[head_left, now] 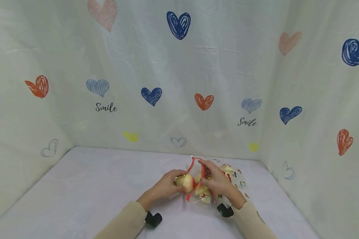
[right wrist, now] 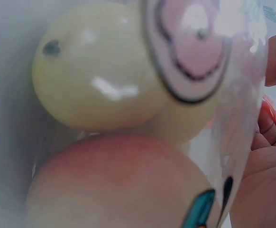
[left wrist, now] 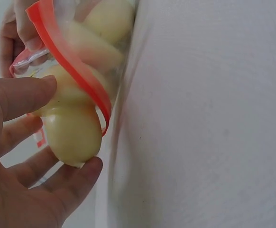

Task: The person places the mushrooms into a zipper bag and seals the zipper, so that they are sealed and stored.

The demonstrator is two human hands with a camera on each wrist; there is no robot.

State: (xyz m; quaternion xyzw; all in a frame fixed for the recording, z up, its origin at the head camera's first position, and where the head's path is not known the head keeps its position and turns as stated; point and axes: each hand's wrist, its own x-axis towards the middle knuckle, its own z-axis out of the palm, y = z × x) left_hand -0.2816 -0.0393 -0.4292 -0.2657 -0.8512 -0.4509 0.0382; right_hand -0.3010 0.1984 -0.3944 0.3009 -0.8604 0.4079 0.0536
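A clear zip bag (head_left: pixel 236 181) with a red opening strip and printed cartoon pictures lies on its side, its mouth facing left. Several pale yellow, red-blushed round fruits (right wrist: pixel 100 71) show through its plastic. At the mouth, my left hand (head_left: pixel 167 184) holds a pale yellow fruit (left wrist: pixel 74 135) between thumb and fingers; a waist runs across it, and I cannot tell whether it is one piece or two touching. Part of it lies behind the red strip (left wrist: pixel 67 59). My right hand (head_left: pixel 216 179) grips the bag's red edge, holding the mouth apart; some of its fingers are hidden.
The bag rests on a pale cloth-covered table (head_left: pixel 107 186). White curtains (head_left: pixel 179 66) printed with hearts stand behind and at both sides. A black wrist mount (head_left: pixel 154 219) sits under the left sleeve, another black mount (head_left: pixel 225 210) by the right wrist.
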